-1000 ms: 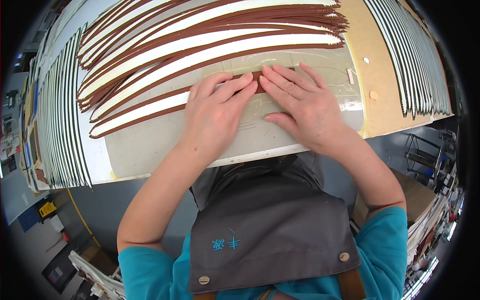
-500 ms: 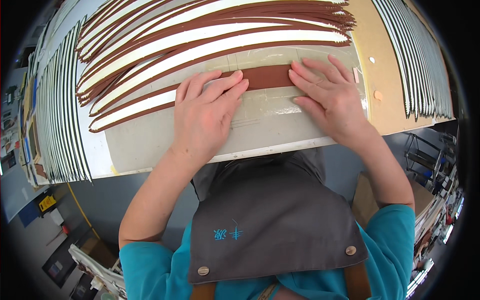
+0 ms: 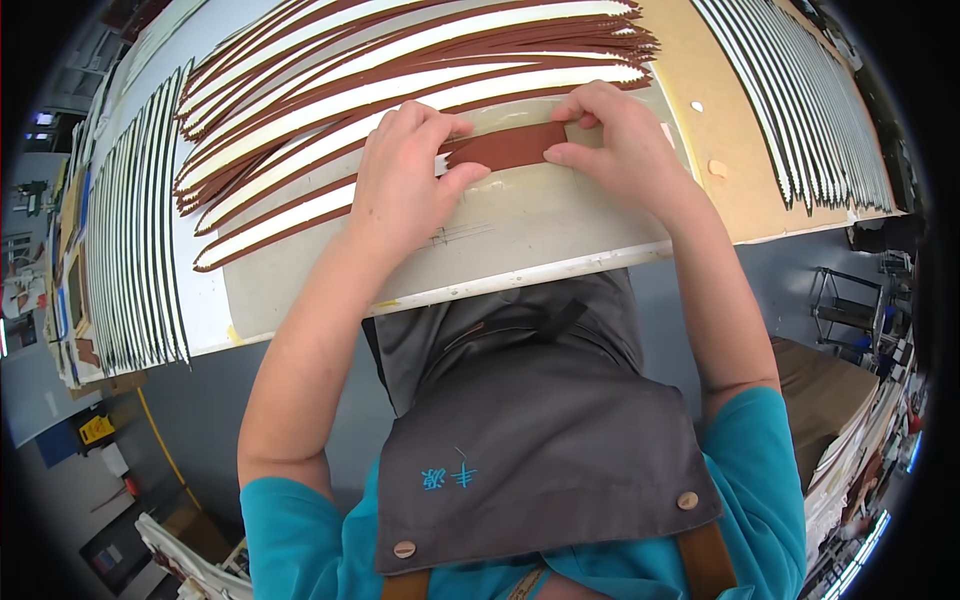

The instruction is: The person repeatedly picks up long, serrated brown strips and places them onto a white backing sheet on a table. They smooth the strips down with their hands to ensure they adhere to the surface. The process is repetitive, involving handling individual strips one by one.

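A short flat brown strip section (image 3: 508, 148) lies across the grey work mat, brown face up, between my hands. To its left runs a long white strip with brown edges (image 3: 285, 228); my left hand and wrist hide where the two meet. My left hand (image 3: 402, 175) is at the brown section's left end, thumb and fingers apart, the thumb near its lower edge. At the right end, my right hand (image 3: 630, 140) has thumb and forefinger on the corners, holding the strip there.
Beyond my hands lies a pile of brown-edged white strips (image 3: 420, 75) with zigzag-cut ends. Rows of dark-edged pale strips lie at the left (image 3: 135, 220) and right (image 3: 800, 100). Small pale scraps (image 3: 717, 169) sit on tan board. The table's front edge (image 3: 520, 278) is close to my apron.
My fingers were laid on the brown section and have lifted; thumbs and fingers are now spread about its ends. The right hand has moved left and away from me. The whole view has shifted slightly.
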`<act>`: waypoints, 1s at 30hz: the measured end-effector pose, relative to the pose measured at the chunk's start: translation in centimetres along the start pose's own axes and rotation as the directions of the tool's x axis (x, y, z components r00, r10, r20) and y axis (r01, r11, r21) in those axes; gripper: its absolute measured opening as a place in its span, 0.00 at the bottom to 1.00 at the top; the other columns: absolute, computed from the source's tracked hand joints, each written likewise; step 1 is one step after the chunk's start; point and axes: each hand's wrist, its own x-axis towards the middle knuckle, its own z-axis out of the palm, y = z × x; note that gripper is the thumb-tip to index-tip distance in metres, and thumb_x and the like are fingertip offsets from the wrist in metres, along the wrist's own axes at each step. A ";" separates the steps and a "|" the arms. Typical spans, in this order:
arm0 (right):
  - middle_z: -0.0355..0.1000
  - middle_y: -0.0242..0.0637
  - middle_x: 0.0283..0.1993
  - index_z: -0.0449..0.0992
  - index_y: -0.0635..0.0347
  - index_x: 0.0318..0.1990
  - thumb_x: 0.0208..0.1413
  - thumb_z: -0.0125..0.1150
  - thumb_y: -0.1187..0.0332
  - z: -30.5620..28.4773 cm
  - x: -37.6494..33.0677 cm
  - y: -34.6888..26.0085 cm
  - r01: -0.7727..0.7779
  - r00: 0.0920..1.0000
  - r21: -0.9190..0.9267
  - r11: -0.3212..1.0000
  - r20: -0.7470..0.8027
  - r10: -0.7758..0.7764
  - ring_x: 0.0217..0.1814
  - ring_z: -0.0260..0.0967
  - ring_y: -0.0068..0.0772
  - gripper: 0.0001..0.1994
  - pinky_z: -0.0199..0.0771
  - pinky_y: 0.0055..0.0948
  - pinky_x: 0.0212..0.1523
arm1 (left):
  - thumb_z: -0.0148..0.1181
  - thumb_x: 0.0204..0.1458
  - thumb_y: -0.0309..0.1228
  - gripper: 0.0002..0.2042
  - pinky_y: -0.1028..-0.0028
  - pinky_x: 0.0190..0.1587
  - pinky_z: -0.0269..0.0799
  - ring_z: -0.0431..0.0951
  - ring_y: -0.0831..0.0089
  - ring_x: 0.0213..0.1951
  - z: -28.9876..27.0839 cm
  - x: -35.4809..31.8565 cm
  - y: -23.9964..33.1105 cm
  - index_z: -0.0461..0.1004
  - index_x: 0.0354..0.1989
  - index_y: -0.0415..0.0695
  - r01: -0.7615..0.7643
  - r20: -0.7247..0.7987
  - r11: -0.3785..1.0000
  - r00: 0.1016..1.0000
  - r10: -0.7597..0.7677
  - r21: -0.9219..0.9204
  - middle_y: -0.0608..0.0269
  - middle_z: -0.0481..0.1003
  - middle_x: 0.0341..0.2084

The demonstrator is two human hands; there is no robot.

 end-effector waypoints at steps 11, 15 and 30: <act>0.85 0.30 0.43 0.87 0.55 0.42 0.51 0.73 0.71 2.9 -4.2 1.9 0.313 0.896 -0.155 0.937 -0.278 -0.345 0.50 0.76 0.35 0.10 0.66 0.41 0.63 | 0.66 0.56 0.27 0.18 0.61 0.55 0.70 0.72 0.59 0.50 0.8 -2.4 1.0 0.81 0.56 0.49 -0.145 0.018 0.961 0.989 0.145 0.237 0.61 0.76 0.48; 0.84 0.32 0.49 0.87 0.54 0.47 0.51 0.73 0.69 2.4 -5.0 1.6 0.302 0.907 -0.211 0.930 -0.237 -0.348 0.57 0.74 0.40 0.14 0.65 0.43 0.64 | 0.65 0.57 0.27 0.20 0.60 0.57 0.69 0.71 0.59 0.51 0.7 -2.6 1.0 0.80 0.60 0.51 -0.083 0.060 0.979 0.996 0.073 0.185 0.60 0.73 0.51; 0.74 0.39 0.62 0.86 0.49 0.49 0.49 0.76 0.65 2.2 -4.9 1.5 0.230 0.938 -0.186 0.955 -0.221 -0.268 0.70 0.66 0.47 0.18 0.62 0.49 0.68 | 0.64 0.57 0.23 0.21 0.63 0.57 0.67 0.68 0.60 0.51 0.7 -2.3 1.1 0.80 0.60 0.51 0.005 0.094 0.996 0.996 -0.014 0.092 0.59 0.70 0.49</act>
